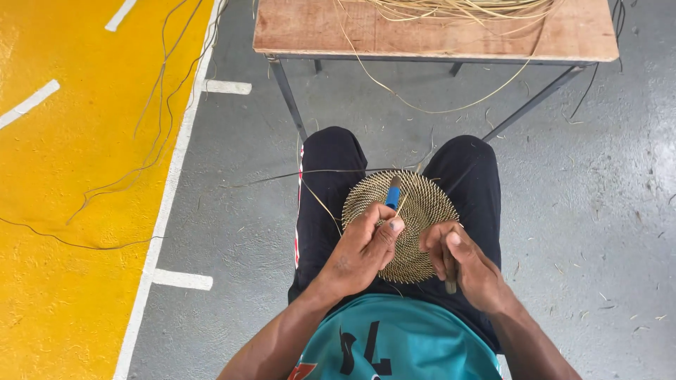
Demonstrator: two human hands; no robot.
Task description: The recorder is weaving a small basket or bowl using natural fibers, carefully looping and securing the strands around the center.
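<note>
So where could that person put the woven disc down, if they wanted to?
The wooden table has bare board along its left and near edge; its far middle is heaped with cane strands. The grey floor to the right is open apart from small scraps. The lap is crowded: the woven disc, left hand with a blue-handled tool, and right hand.

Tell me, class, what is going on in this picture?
A seated person is working on a round woven coil disc resting on their lap. The left hand grips a blue-handled tool over the disc, with a thin fibre strand running off to the left. The right hand steadies the disc's near edge and seems to hold a dark stick-like piece. Ahead stands a wooden table with loose pale fibres piled on it, some trailing to the grey floor.
</note>
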